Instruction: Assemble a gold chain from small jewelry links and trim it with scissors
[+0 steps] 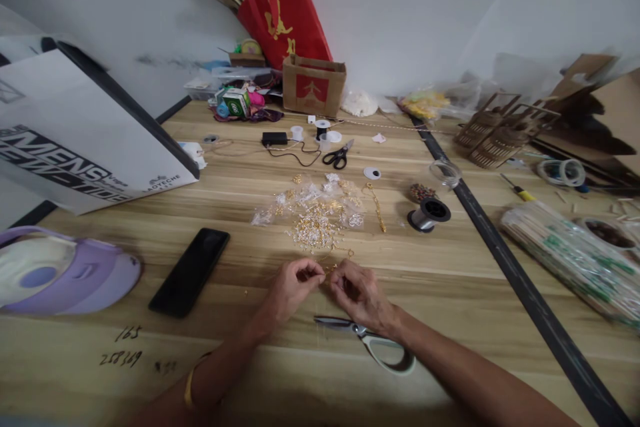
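Observation:
My left hand is closed in a pinch at the front middle of the table; what its fingertips hold is too small to make out. Close beside it, my right hand pinches a small gold beaded chain, mostly hidden by the fingers. Just beyond both hands lies a loose heap of clear and gold beads, with thin plastic bags of beads and findings behind it. A finished-looking gold chain rests to the right of the heap. Pale-handled scissors lie partly under my right wrist.
Left are a black phone, a purple visor and a large white box. Right of the beads stand a wire spool and a bead jar. Black scissors lie farther back, before a paper bag.

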### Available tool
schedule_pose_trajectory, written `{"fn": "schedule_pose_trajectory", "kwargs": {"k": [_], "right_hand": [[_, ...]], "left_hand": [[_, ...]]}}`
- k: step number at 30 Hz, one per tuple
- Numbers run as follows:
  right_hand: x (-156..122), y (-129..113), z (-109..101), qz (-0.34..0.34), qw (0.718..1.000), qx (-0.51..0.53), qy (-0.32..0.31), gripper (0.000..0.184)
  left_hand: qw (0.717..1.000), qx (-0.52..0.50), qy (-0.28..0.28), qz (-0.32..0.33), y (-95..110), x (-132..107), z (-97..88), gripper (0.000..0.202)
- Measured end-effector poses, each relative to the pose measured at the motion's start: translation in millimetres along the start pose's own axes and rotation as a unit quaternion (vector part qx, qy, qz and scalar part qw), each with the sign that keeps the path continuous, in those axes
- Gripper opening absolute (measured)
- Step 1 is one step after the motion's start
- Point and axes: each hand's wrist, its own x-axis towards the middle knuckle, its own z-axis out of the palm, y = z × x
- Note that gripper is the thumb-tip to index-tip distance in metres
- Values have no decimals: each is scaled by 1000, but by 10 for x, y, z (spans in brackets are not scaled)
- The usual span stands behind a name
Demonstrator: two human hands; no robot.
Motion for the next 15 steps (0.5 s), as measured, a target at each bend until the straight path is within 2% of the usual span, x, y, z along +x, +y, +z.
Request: {"fn": "schedule_pose_trajectory", "kwargs": {"k": [15], "right_hand": [[-20, 26, 23, -9, 1000, -6, 0, 8]], "left_hand": [[1000, 10, -2, -5, 34, -8, -4, 7]]}}
